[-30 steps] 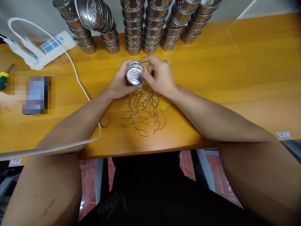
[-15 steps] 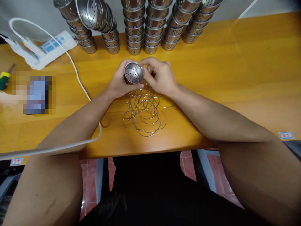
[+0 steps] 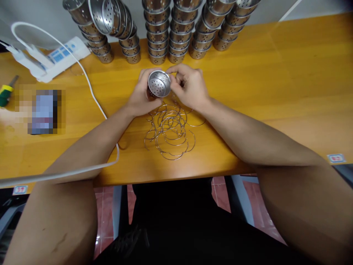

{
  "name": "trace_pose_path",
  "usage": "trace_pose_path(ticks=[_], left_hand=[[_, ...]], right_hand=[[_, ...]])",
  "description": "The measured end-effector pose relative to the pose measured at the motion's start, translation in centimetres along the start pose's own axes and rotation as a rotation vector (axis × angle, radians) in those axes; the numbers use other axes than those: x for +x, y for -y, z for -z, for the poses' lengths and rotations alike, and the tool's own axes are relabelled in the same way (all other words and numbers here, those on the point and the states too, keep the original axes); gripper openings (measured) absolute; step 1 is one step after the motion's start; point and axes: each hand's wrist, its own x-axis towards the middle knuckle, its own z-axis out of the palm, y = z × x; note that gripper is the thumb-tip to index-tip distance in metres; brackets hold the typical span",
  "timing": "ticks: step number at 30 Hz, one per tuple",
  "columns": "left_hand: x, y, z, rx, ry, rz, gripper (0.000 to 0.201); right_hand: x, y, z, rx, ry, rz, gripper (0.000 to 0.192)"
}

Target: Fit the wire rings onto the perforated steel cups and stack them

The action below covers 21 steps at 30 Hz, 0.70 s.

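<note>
Perforated metal cup (image 3: 159,85) is held over the tabletop (image 3: 275,110), between the two hands, its mouth tipped up toward the wearer, so its long axis runs from the open rim down and away to the holed base. On its left, the left hand (image 3: 141,96) has its fingers wrapped around the wall, thumb on the near side, grasping it firmly. Just below in the view, on the wearer's side of the cup, lies a loose tangle of thin wire rings (image 3: 172,123). On its right, the right hand (image 3: 190,88) has thumb and index finger bent in at the right edge of the rim; whether they pinch the rim, a wire or nothing, I cannot tell. Neither hand is clearly nearer, since both meet the cup.

Compared with half a second ago, less of the left thumb shows past the cup, the cup sits slightly farther right, and the right fingertips have shifted that way too.
</note>
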Motion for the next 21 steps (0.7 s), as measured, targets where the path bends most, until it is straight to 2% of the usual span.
trace_pose_path(ticks=[6,14,21], left_hand=[[0.2,-0.7,0.2,0.066,-0.044,0.033,0.086],[-0.5,1.0,-0.4,-0.014,0.002,0.033,0.099],[-0.3,0.3,-0.4,-0.020,0.018,0.043,0.103]], right_hand=[[-0.1,0.2,-0.2,0.019,0.019,0.017,0.042],[-0.3,0.4,-0.1,0.028,0.042,0.020,0.042],[-0.3,0.6,-0.4,0.010,0.033,-0.017,0.037]])
